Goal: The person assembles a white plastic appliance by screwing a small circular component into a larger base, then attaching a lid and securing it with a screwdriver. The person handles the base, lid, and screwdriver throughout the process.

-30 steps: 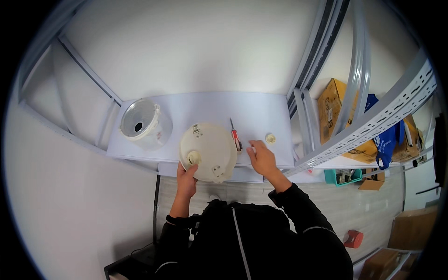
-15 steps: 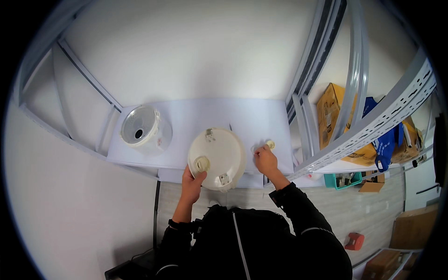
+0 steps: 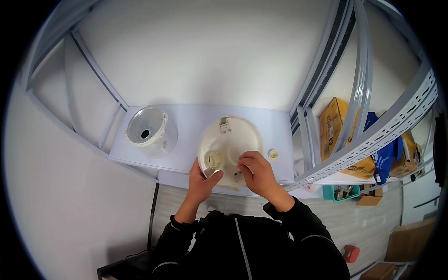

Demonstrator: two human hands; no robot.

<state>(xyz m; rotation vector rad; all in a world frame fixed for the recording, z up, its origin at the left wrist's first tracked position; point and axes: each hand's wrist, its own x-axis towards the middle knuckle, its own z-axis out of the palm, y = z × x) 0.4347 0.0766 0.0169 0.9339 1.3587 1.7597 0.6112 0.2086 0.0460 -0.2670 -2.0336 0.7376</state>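
Note:
My left hand (image 3: 202, 183) grips the lower left rim of a round cream lid (image 3: 249, 135), its thumb on top next to a raised round fitting (image 3: 213, 160). Two small metal brackets are fixed near the lid's rim, one at the far side and one at the near side, partly behind my right hand. Over the right part of the lid, my right hand (image 3: 259, 173) pinches a thin translucent ring (image 3: 233, 154). Whether the ring touches the lid, I cannot tell. A small cream cap (image 3: 273, 154) lies on the white table to the right of the lid.
A clear plastic bucket (image 3: 161, 142) with a dark round spot inside stands at the table's left. Grey shelf posts (image 3: 322, 60) frame the white table (image 3: 186, 112). At right are yellow cartons (image 3: 332, 128), a blue bag (image 3: 383, 154), a teal bin (image 3: 329, 192) and a red object (image 3: 351, 253).
My right hand has moved left from beside the cap to over the lid, bringing the translucent ring. The cap stays on the table. The lid has shifted slightly right and turned a little.

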